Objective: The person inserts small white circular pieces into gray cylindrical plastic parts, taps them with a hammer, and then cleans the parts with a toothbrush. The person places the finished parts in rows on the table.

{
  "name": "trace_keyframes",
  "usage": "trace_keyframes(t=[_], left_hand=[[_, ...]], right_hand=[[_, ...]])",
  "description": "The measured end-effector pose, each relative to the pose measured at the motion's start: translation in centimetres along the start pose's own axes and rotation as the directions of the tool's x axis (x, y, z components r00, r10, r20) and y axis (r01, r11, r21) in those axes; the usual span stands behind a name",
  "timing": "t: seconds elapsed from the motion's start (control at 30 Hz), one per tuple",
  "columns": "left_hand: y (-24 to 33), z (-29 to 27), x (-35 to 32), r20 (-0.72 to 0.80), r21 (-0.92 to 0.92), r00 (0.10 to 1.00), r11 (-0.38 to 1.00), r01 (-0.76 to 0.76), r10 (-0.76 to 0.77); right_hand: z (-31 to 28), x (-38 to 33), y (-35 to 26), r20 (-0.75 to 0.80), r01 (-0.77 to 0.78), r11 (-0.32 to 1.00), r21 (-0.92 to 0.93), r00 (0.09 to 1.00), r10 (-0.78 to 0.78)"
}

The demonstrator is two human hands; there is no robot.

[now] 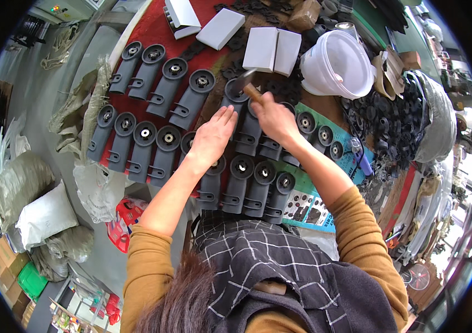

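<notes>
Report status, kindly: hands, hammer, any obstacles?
Right hand gripping hammer. Left hand open, close by. Hammer head over one grey part, contact unclear. More grey parts crowd around.

**Lettering too small to read**

On the right half of the worktop (147,28), by its near edge, a teal-green sheet (302,186) carried pale printed lettering. Just beyond the worktop's near left corner, a whitish plastic bag (97,186) bore a faint line of dark print across its creased face. The wording on both was too small to make out.
</notes>
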State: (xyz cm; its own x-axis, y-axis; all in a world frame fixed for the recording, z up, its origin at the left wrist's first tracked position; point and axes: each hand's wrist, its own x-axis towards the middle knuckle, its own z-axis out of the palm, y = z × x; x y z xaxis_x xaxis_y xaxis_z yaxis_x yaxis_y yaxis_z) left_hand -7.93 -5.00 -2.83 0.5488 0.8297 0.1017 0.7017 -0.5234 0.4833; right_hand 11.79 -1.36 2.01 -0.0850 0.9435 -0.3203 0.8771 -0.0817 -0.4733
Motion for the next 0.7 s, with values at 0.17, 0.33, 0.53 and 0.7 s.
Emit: trace_keyframes(t=[0.17,0.33,0.53,0.7], left_hand=[[-0.4,-0.1,0.1,-0.020,-0.018,1.000,1.000,-0.023,0.023],[-0.1,-0.1,0.0,-0.020,-0.039,1.000,0.999,-0.003,0.002],[-2.7,-3.5,-1.0,0.033,-0.040,0.997,0.996,0.076,-0.075],[-5.9,-4.6,-1.5,0.001,0.044,0.982,0.981,0.188,-0.188]], right_hand=[[-0.2,0.1,0.2,-0.044,-0.035,0.999,0.037,0.998,0.036],[0.0,0.1,-0.2,0.014,-0.027,1.000,-0.008,1.000,0.027],[-0.1,1.6,-2.8,-0.096,0.111,0.991,0.071,0.990,-0.104],[2.2,4.2,-6.0,-0.023,0.127,0.992,0.025,0.992,-0.126]])
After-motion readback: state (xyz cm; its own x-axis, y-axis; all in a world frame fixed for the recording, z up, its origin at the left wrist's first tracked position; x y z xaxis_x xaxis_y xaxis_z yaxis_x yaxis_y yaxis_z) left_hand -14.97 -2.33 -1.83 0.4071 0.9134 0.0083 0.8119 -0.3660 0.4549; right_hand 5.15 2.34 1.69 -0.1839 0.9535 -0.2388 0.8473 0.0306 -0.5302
